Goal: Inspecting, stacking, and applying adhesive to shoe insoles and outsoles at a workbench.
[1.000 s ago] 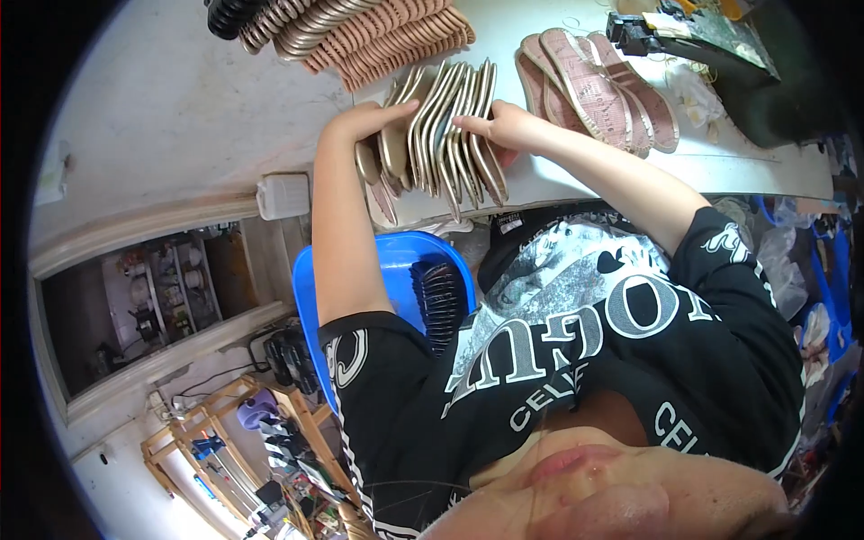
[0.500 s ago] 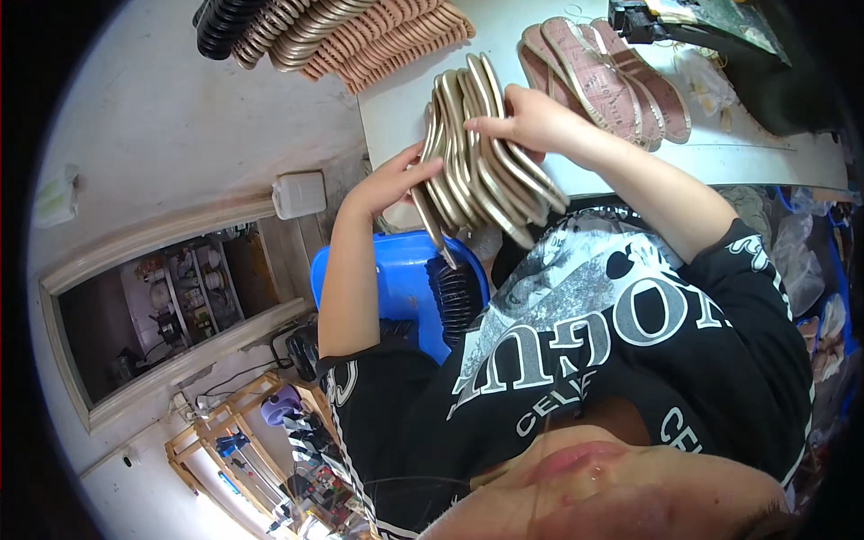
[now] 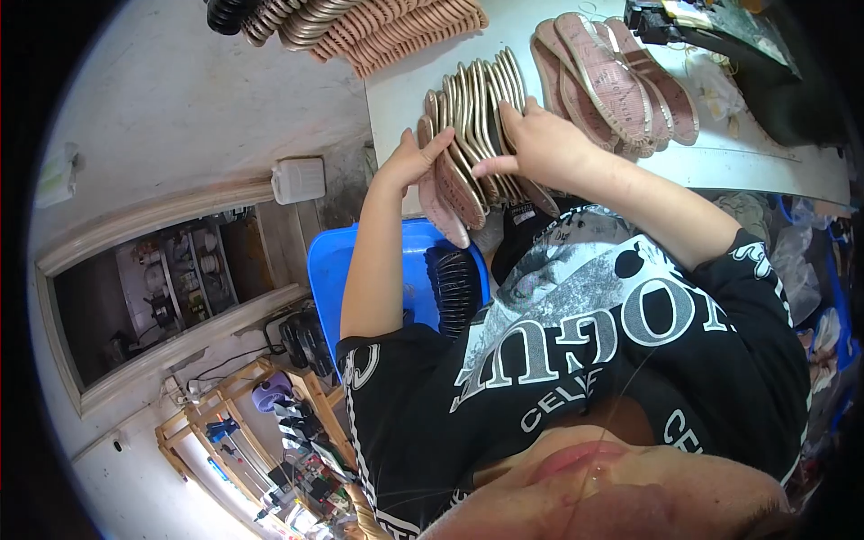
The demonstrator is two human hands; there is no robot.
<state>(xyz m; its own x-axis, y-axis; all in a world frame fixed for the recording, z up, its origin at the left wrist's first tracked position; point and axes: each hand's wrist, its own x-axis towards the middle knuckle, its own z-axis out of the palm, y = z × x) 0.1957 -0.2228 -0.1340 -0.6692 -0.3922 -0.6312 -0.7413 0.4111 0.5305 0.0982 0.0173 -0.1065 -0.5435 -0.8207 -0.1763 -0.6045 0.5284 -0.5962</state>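
A row of thin shoe soles [image 3: 466, 101] with shiny gold edges stands on its long edges between my hands at the table's front. My left hand [image 3: 416, 164] presses its left end, fingers partly hidden behind the soles, thumb along the top. There, soles with pink printed faces [image 3: 438, 205] lean outward and hang past the table edge. My right hand [image 3: 551, 148] grips the right end, thumb stretched across the near part and fingertips on the far side. To the right lies a loose pile of similar pink soles [image 3: 605, 85] with pale gold rims, apart from my hands.
The white table [image 3: 389, 101] carries rows of tan soles [image 3: 400, 40] at the far left and a black machine [image 3: 652, 25] at the far right. Below its front edge sits a blue tub [image 3: 360, 270] holding black ribbed pieces [image 3: 453, 283]. A white jug [image 3: 298, 180] stands left.
The bundle of soles has turned more upright and fanned out, and pink faces now show at its left end. My right hand has shifted nearer, its thumb still across the soles.
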